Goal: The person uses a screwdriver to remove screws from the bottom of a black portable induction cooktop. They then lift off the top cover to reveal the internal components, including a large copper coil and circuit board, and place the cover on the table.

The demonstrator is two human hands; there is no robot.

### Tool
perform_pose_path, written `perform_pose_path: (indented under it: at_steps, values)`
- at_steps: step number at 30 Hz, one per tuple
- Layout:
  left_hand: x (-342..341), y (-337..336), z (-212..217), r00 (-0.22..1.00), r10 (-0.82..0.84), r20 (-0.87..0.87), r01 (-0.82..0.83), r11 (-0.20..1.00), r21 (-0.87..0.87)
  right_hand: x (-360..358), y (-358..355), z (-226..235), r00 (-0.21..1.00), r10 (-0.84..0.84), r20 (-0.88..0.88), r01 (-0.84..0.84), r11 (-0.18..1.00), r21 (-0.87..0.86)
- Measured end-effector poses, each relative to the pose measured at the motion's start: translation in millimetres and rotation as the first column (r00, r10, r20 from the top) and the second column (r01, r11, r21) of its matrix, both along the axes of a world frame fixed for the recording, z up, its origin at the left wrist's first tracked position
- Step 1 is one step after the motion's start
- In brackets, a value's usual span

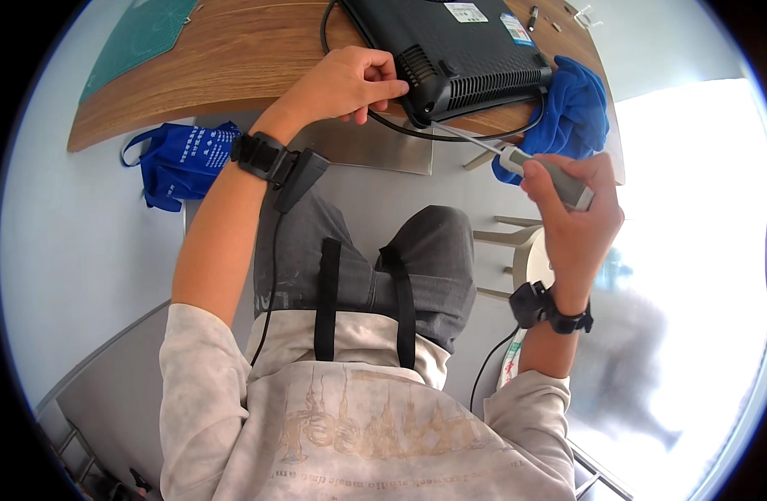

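Observation:
A black vented appliance (475,50), perhaps an induction cooker, lies on the wooden table with its underside up, showing slotted grilles and labels. At its near left corner is my left hand (362,83), fingers curled and thumb tip against the casing; whatever they pinch, if anything, is hidden. My right hand (579,200) wraps round the grey handle of a screwdriver (517,156). Its thin metal shaft points left, and the tip reaches the appliance's near corner. A black cord (475,139) loops along the near side, passing by my left hand.
A blue cloth (577,108) is bunched right of the appliance. On the wooden table (225,54) lie a green cutting mat (137,42) at far left and a marker (533,18) at far right. A blue bag (183,159) hangs below the left edge. A pale stool (529,250) stands below.

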State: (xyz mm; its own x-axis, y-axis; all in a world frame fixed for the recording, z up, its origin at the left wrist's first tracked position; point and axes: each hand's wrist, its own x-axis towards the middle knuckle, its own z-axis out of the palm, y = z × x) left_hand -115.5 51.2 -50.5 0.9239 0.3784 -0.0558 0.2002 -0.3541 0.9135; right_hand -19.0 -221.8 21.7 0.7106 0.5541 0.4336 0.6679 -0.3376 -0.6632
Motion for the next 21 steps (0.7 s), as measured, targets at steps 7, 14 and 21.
perform_pose_path:
  at_steps: [7,14,21]
  values:
    - [0,2,2,1.0,0.007,-0.016,-0.007,1.0,-0.004,-12,11,-1,0.978,0.022,0.209,-0.001,0.995,-0.096]
    - [-2,0,2,1.0,-0.019,-0.003,0.019,1.0,0.008,-21,17,28,0.986,-0.056,0.159,0.049,0.998,0.047]
    - [-1,0,3,1.0,-0.03,-0.003,0.03,1.0,-0.003,-20,20,8,0.972,-0.087,0.219,0.103,0.993,-0.064]
